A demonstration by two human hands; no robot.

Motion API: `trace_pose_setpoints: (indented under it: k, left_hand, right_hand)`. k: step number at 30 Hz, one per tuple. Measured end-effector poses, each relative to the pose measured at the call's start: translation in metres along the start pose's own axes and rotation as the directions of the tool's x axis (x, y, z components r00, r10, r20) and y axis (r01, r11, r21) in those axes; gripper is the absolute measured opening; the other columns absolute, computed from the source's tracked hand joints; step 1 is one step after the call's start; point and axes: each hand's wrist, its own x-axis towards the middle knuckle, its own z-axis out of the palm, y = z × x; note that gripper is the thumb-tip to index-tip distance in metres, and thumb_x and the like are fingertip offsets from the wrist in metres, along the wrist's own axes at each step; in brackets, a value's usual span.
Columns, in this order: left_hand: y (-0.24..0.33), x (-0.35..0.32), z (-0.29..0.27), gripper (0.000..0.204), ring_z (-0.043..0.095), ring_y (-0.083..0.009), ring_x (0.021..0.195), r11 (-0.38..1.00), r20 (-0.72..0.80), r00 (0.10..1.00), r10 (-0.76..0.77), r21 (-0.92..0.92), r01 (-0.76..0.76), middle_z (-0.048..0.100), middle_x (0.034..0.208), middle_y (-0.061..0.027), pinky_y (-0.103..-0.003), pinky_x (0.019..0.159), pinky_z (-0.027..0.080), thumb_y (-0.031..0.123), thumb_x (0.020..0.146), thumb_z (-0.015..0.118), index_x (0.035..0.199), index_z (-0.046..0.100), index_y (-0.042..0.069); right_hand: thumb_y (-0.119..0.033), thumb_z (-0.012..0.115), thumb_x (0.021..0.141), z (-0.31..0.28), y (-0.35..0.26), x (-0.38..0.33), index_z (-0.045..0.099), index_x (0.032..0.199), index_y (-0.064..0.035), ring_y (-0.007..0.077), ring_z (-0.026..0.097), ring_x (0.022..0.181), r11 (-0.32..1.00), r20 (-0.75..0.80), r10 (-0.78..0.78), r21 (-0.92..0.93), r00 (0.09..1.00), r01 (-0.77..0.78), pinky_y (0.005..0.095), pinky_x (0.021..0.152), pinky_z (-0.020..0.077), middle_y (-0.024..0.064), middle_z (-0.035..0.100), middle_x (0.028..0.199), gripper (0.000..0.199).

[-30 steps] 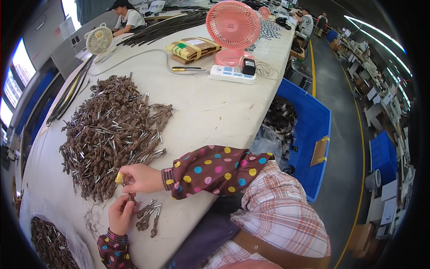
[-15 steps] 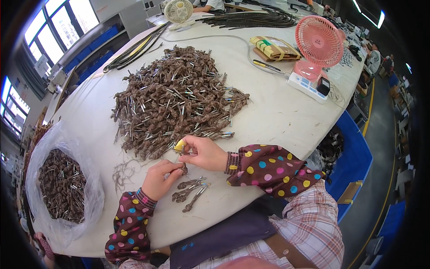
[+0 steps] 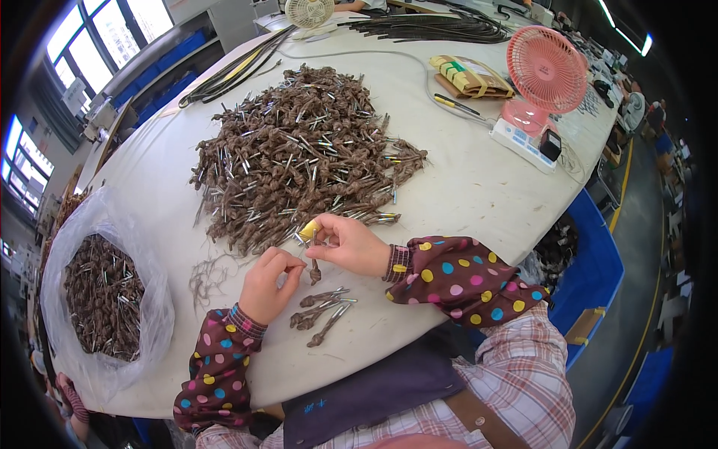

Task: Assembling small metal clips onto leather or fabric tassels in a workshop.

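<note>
Right hand (image 3: 351, 243) pinches one brown twisted piece with a metal pin (image 3: 314, 263), hanging just above the tabletop (image 3: 464, 187) at the big pile (image 3: 299, 157) edge. Left hand (image 3: 268, 284) grip narrow, fingertips at the piece's lower end; finished pieces (image 3: 321, 308) just beside.

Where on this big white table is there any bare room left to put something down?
The widest bare patch of the table lies between the big brown pile, the pink fan and the right hand. Another runs along the near edge, below the small bunch. It is crowded around both hands, left hand included, and by the plastic bag.
</note>
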Motion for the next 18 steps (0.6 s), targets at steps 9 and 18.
trace_pose_setpoints:
  k: [9,18]
  left_hand:
    - [-0.004,-0.007,0.004,0.032,0.058,-0.0100,0.078,0.703,0.458,0.830,-0.318,-0.473,0.530,0.063,0.106,-0.0093,-0.023,0.072,0.050,0.016,0.098,0.044,0.119,0.052,-0.005]
    - [-0.010,-0.009,0.007,0.021,0.059,-0.0078,0.077,0.669,0.384,0.867,-0.317,-0.558,0.491,0.063,0.090,-0.0040,-0.022,0.070,0.049,0.011,0.091,0.057,0.108,0.058,-0.003]
  right_hand:
    - [-0.017,0.071,0.079,0.001,0.002,-0.001,0.056,0.103,-0.0028,0.0071,0.050,0.068,0.997,0.019,0.053,0.055,0.998,-0.054,0.0220,0.062,0.0428,0.0016,0.058,0.082,0.032]
    - [-0.022,0.073,0.076,0.002,0.001,0.000,0.056,0.105,-0.0020,0.0130,0.057,0.073,1.000,-0.020,0.006,0.020,1.000,-0.006,0.0273,0.066,0.0479,0.0070,0.062,0.086,0.039]
